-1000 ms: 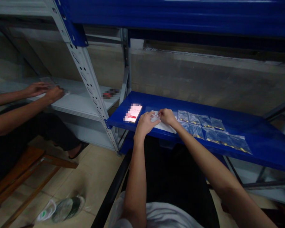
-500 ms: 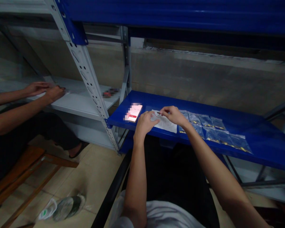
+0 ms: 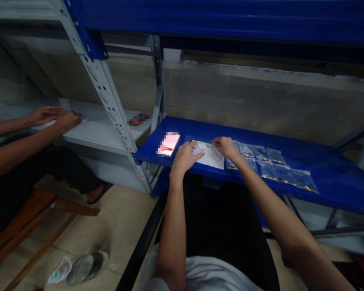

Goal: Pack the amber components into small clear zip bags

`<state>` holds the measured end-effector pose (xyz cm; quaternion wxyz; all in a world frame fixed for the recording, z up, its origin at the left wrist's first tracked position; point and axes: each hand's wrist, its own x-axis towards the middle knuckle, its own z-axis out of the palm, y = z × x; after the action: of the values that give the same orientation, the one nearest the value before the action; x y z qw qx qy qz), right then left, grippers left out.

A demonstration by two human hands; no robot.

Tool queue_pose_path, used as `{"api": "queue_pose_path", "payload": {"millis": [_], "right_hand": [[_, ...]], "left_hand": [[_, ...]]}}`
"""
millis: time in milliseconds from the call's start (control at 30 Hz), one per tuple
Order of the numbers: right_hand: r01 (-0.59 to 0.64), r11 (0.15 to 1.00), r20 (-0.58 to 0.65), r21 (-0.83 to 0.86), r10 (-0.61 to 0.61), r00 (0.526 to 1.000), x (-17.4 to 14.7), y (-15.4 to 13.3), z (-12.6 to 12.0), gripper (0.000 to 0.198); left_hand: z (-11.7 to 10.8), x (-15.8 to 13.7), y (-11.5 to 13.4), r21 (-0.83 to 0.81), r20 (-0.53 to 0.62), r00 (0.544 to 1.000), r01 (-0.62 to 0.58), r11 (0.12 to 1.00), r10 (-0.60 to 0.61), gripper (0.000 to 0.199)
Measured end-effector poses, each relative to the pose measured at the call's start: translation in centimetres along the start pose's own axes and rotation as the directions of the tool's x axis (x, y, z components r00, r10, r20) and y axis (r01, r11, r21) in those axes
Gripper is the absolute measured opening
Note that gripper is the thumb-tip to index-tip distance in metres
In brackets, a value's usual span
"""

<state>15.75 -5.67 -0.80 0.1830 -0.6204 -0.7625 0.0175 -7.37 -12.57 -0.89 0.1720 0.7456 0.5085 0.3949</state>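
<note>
A white sheet, paper or cloth [image 3: 211, 160], lies at the front edge of the blue shelf [image 3: 197, 128]. My left hand [image 3: 185, 155] rests on its left side, thumb apart from the fingers, gripping nothing that I can see. At the sheet's upper right is my right hand [image 3: 227, 147], its fingers curled together; what they hold, if anything, is too small to make out. A few tiny yellowish and dark bits [image 3: 211, 147] lie on the sheet between the hands. Several clear plastic bags [image 3: 274, 171] with small yellow pieces inside are laid out in rows to the right.
A lit phone [image 3: 171, 144] lies left of the sheet. A perforated grey post [image 3: 104, 95] separates my shelf from a white shelf [image 3: 91, 125], where another person's hands [image 3: 56, 117] work. On the floor stand a wooden bench [image 3: 42, 202] and a plastic bottle [image 3: 86, 267].
My right hand has moved a little right, away from my left hand. The small dark piece at its fingertips no longer shows clearly. My left hand stays on the sheet.
</note>
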Motion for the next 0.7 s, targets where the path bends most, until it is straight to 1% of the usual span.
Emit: {"api": "queue_pose_path", "payload": {"millis": [67, 233, 367, 467, 533, 567, 633, 700], "right_hand": [[-0.045, 0.998, 0.014, -0.04, 0.046, 0.999, 0.1, 0.6, 1.1, 0.029], [-0.039, 0.998, 0.021, -0.049, 0.04, 0.999, 0.3, 1.0, 2.5, 0.026], [-0.009, 0.998, 0.015, -0.054, 0.01, 1.0, 0.4, 1.0, 2.4, 0.026], [-0.037, 0.998, -0.006, -0.043, 0.037, 0.999, 0.2, 0.6, 1.5, 0.028], [-0.056, 0.998, -0.031, 0.036, 0.057, 0.998, -0.2, 0.0, 0.7, 0.026], [-0.042, 0.994, -0.034, 0.105, 0.046, 0.998, -0.5, -0.4, 0.2, 0.025], [0.032, 0.965, -0.007, 0.26, -0.031, 0.999, -1.2, -1.5, -0.7, 0.023], [0.109, 0.926, 0.041, 0.361, -0.133, 0.99, -1.8, -2.7, -1.5, 0.023]], "left_hand": [[0.1, 0.0, -0.1, -0.011, -0.002, 1.0, 0.006, 1.0, -0.006, 0.048], [0.1, 0.0, -0.2, -0.013, -0.002, 1.0, 0.004, 1.0, -0.004, 0.05], [0.1, -0.1, -0.2, -0.015, -0.009, 1.0, -0.013, 1.0, 0.012, 0.05], [0.4, -0.1, -0.1, -0.009, -0.009, 1.0, -0.01, 1.0, 0.01, 0.05], [0.7, -0.1, 0.0, 0.015, -0.001, 1.0, 0.006, 1.0, -0.006, 0.048], [0.8, 0.0, 0.2, 0.03, 0.007, 1.0, 0.011, 0.999, -0.012, 0.047], [1.0, 0.0, 0.4, 0.054, 0.023, 1.0, 0.007, 0.999, -0.008, 0.043], [1.2, 0.1, 0.7, 0.06, 0.035, 0.999, -0.012, 0.998, 0.01, 0.042]]}}
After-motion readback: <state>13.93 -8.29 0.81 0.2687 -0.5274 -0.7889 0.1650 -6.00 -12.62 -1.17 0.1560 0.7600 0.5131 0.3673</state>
